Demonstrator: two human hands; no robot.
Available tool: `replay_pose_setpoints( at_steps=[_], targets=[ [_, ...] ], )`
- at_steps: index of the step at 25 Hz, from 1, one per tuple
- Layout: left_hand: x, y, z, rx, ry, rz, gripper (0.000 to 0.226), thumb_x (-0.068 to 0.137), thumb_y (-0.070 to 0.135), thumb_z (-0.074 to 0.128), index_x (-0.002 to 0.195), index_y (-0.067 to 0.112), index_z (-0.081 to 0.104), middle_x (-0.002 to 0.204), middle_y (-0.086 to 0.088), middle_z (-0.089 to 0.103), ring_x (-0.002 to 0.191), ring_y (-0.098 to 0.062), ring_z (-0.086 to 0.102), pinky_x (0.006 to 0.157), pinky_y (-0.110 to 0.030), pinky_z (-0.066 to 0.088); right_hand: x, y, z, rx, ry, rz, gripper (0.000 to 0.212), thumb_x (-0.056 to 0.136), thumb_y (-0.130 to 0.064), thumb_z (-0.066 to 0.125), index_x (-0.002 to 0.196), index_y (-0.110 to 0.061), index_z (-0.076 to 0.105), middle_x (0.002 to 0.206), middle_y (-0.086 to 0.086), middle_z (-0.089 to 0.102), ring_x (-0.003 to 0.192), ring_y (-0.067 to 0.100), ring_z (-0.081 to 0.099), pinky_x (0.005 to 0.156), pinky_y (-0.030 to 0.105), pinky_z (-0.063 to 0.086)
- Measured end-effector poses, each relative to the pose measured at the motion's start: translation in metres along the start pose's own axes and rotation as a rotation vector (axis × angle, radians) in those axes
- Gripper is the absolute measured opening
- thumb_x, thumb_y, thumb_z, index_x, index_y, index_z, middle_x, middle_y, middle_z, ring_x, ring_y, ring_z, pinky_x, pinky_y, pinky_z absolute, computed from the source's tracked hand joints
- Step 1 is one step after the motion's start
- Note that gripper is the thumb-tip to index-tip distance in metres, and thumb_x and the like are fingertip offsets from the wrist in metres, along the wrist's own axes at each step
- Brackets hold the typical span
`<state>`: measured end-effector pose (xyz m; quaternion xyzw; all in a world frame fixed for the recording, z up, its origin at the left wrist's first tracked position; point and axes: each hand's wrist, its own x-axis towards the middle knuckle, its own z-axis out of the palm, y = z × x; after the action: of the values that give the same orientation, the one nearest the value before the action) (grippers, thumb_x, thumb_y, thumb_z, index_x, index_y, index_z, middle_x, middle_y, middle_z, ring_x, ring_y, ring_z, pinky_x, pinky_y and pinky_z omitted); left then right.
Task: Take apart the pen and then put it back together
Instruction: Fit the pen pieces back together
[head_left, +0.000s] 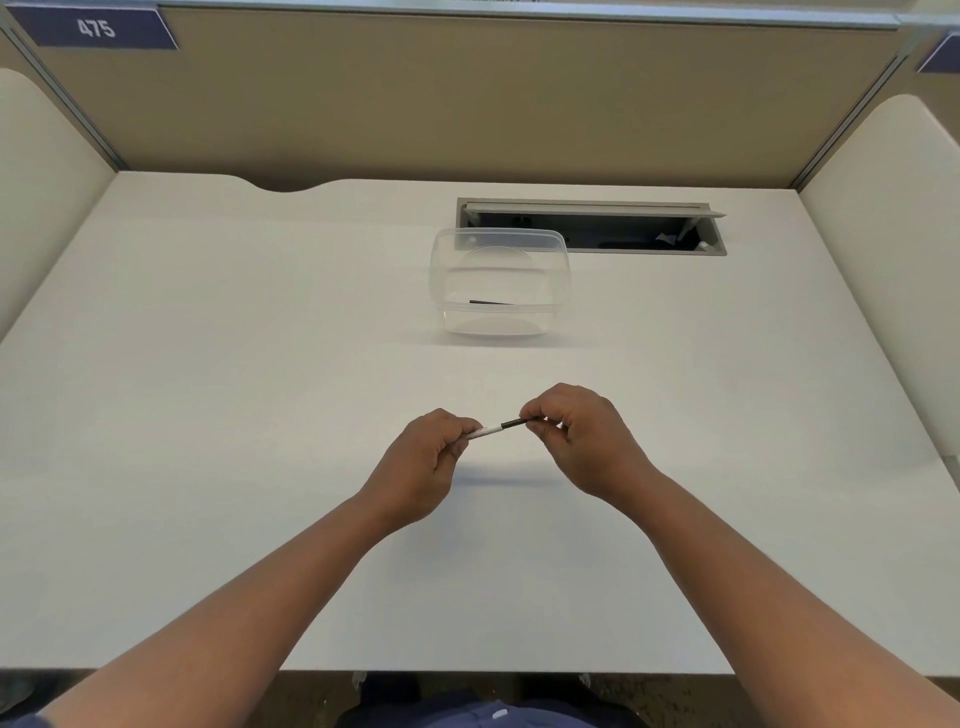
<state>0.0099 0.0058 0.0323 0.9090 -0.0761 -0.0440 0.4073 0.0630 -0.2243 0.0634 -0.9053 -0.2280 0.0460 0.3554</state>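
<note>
A slim pen (497, 428) with a white barrel and a black end is held level above the middle of the white desk (208, 395). My left hand (427, 462) pinches the white barrel's left end. The black end on the right is gripped by the fingertips of my right hand (582, 436). Both ends of the pen are hidden inside my fingers. Only the short middle stretch shows between the hands.
A clear plastic container (500, 283) stands behind the hands, with a dark thin piece (488, 302) lying in it. Behind it is an open cable slot (592, 226) in the desk. Beige partition walls close the back and both sides.
</note>
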Motion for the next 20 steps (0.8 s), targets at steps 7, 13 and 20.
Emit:
replay_pose_setpoints(
  at_steps=[7, 13, 20],
  targets=[
    [0.002, 0.014, -0.002, 0.032, -0.043, -0.001, 0.026, 0.103, 0.028, 0.048, 0.123, 0.035, 0.065, 0.092, 0.015, 0.057, 0.088, -0.009, 0.053, 0.075, -0.038, 0.051, -0.003, -0.011, 0.007, 0.066, -0.096, 0.049, 0.012, 0.097, -0.017, 0.063, 0.096, -0.017, 0.074, 0.081, -0.005, 0.063, 0.075, 0.012, 0.054, 0.069, 0.027, 0.044],
    [0.004, 0.016, -0.006, 0.016, -0.084, -0.044, 0.023, 0.103, 0.039, 0.047, 0.118, 0.044, 0.063, 0.086, 0.015, 0.057, 0.085, -0.006, 0.054, 0.075, -0.04, 0.052, -0.008, -0.007, 0.008, 0.158, -0.024, 0.092, 0.017, 0.09, -0.009, 0.072, 0.106, -0.015, 0.074, 0.091, -0.003, 0.072, 0.079, 0.001, 0.059, 0.072, 0.008, 0.039],
    [0.007, 0.022, -0.012, -0.012, -0.141, -0.085, 0.023, 0.103, 0.04, 0.045, 0.103, 0.033, 0.067, 0.08, 0.01, 0.058, 0.078, -0.01, 0.053, 0.073, -0.042, 0.05, -0.007, -0.005, 0.006, 0.057, -0.006, -0.082, 0.012, 0.092, -0.01, 0.069, 0.102, -0.014, 0.075, 0.086, -0.002, 0.07, 0.075, 0.006, 0.052, 0.07, 0.014, 0.039]
  ],
)
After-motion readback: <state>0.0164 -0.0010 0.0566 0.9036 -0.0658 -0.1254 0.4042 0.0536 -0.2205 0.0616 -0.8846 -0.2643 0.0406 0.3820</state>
